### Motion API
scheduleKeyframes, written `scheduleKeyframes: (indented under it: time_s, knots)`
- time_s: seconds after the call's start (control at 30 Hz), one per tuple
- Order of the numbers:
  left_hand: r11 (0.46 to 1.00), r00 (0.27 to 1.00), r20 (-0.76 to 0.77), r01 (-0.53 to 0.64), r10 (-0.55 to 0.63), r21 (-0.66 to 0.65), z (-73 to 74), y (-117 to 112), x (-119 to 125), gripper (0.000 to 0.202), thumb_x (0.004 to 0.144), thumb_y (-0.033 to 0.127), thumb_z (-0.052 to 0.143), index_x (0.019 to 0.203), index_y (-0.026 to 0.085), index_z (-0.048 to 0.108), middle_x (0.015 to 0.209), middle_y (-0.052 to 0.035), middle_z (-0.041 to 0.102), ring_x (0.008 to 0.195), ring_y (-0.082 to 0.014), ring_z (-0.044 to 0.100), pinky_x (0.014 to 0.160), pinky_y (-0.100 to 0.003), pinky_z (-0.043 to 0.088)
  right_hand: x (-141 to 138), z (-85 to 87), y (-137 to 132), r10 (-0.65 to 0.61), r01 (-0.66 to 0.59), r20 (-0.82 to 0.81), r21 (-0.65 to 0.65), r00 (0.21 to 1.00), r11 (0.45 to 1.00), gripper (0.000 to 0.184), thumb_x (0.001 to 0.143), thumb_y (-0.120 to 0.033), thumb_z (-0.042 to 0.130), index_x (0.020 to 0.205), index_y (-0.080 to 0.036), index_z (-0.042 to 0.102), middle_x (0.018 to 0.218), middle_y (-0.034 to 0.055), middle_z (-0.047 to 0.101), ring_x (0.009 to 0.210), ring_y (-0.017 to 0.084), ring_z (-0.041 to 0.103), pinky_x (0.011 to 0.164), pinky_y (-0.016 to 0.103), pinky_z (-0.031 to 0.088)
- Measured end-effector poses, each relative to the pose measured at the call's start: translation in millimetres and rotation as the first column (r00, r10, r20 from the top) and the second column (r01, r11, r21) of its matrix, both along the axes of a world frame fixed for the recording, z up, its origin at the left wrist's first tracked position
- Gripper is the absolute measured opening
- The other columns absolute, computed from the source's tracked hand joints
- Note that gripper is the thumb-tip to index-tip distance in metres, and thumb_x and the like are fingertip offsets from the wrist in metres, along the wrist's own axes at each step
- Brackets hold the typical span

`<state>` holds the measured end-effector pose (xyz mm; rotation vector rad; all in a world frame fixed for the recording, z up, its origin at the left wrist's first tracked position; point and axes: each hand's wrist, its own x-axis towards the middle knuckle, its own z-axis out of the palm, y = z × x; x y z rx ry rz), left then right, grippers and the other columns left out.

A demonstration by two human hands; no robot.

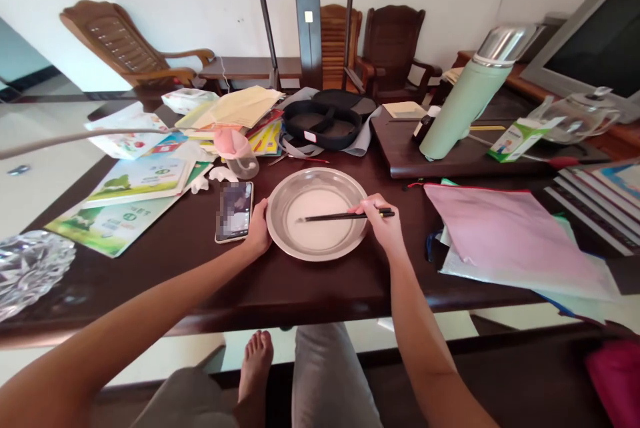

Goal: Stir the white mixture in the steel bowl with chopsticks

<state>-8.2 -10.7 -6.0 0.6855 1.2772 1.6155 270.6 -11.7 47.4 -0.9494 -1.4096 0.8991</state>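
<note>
A round metal dish (278, 236) rests on the dark table in front of me, its bottom covered with something whitish and smooth. My left hand (259, 231) is closed on the dish's left rim, the thumb against its edge. Black chopsticks (333, 217) lie in the closed fingers of my right hand (381, 216), over the right side of the dish. Their tips point left into the middle of the dish, with a little white stuff on them. Just left of my left hand lies a phone (235, 212) with its screen lit.
Behind the dish stand a pink-topped bottle (237, 152) and a black divided case (323, 125). Booklets (135, 198) and a glass dish (33, 271) occupy the left. At right are a green thermos (467, 105), a pink zip folder (505, 228) and stacked books (600, 205).
</note>
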Motion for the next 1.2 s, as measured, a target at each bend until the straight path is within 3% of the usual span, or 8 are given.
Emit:
scheduleKeyframes:
  time_s: [0.07,0.2,0.4,0.53,0.7,0.83,1.07,1.2]
  knots:
    - [0.998,0.999,0.029,0.042,-0.041,-0.040,-1.3,-2,1,0.040,0.074,0.061,0.070,0.068,0.023,0.062,0.069,-0.0027,0.073,0.101,-0.0341,0.074,0.087,-0.043,0.062,3,2.5,1,-0.058,0.057,0.035,0.026,0.998,0.998,0.043,0.088,-0.064,0.068,0.067,-0.026,0.069,0.074,0.0041,0.076,0.080,0.026,0.075,0.083,0.043,0.056]
    - [0.994,0.994,0.063,0.093,-0.089,-0.057,-1.7,-6,1,0.042,0.069,0.063,0.074,0.065,0.024,0.059,0.073,-0.0026,0.075,0.102,-0.0336,0.073,0.087,-0.042,0.062,6,13.3,-3,-0.185,0.184,-0.077,-0.021,0.980,0.983,0.051,0.092,-0.063,0.062,0.057,-0.025,0.061,0.056,0.0009,0.067,0.061,0.023,0.072,0.072,0.039,0.057]
    - [0.993,0.991,0.063,0.120,-0.120,0.000,-2.4,-10,5,0.044,0.071,0.065,0.074,0.073,0.022,0.066,0.085,-0.0051,0.078,0.110,-0.0334,0.071,0.093,-0.041,0.060,-1,35.0,10,0.113,-0.109,0.099,-0.043,0.989,0.993,0.050,0.084,-0.069,0.068,0.063,-0.024,0.069,0.063,0.0022,0.073,0.067,0.022,0.074,0.077,0.038,0.057]
    - [0.992,0.990,0.056,0.126,-0.127,0.029,-1.6,-11,7,0.045,0.071,0.065,0.074,0.078,0.021,0.069,0.089,-0.0063,0.079,0.114,-0.0340,0.070,0.095,-0.041,0.059,16,42.7,43,0.075,-0.077,0.126,0.015,0.989,0.997,0.051,0.085,-0.067,0.069,0.060,-0.023,0.068,0.062,0.0027,0.073,0.067,0.021,0.074,0.077,0.037,0.057]
    - [0.991,0.990,0.049,0.131,-0.133,0.033,0.8,-11,6,0.045,0.071,0.066,0.076,0.075,0.022,0.068,0.084,-0.0057,0.078,0.112,-0.0349,0.071,0.091,-0.042,0.060,27,29.9,66,0.164,-0.164,-0.015,0.047,0.986,0.985,0.058,0.084,-0.067,0.070,0.049,-0.022,0.061,0.051,0.0016,0.061,0.049,0.017,0.062,0.052,0.032,0.049]
    - [0.992,0.991,0.029,0.126,-0.127,0.027,3.6,-13,6,0.047,0.070,0.068,0.076,0.070,0.023,0.063,0.077,-0.0037,0.076,0.108,-0.0335,0.072,0.088,-0.040,0.061,12,14.5,59,0.245,-0.249,0.067,0.061,0.967,0.967,0.051,0.084,-0.067,0.070,0.058,-0.023,0.069,0.059,0.0018,0.068,0.061,0.019,0.070,0.068,0.036,0.057]
    - [0.992,0.992,-0.018,0.128,-0.128,-0.003,3.7,-16,4,0.053,0.068,0.072,0.075,0.076,0.020,0.066,0.077,-0.0018,0.074,0.092,-0.0268,0.072,0.081,-0.034,0.058,31,12.5,56,0.055,-0.035,-0.100,0.196,0.994,0.980,0.050,0.091,-0.054,0.069,0.052,-0.023,0.065,0.050,0.0007,0.062,0.056,0.018,0.066,0.064,0.034,0.051]
    - [0.993,0.991,-0.050,0.120,-0.120,-0.020,1.8,-16,1,0.054,0.071,0.073,0.074,0.078,0.019,0.068,0.075,-0.0014,0.073,0.086,-0.0236,0.070,0.077,-0.031,0.056,31,7.2,52,0.231,-0.224,-0.010,0.197,0.973,0.954,0.047,0.095,-0.049,0.067,0.054,-0.025,0.068,0.054,0.0026,0.067,0.065,0.021,0.066,0.067,0.036,0.050]
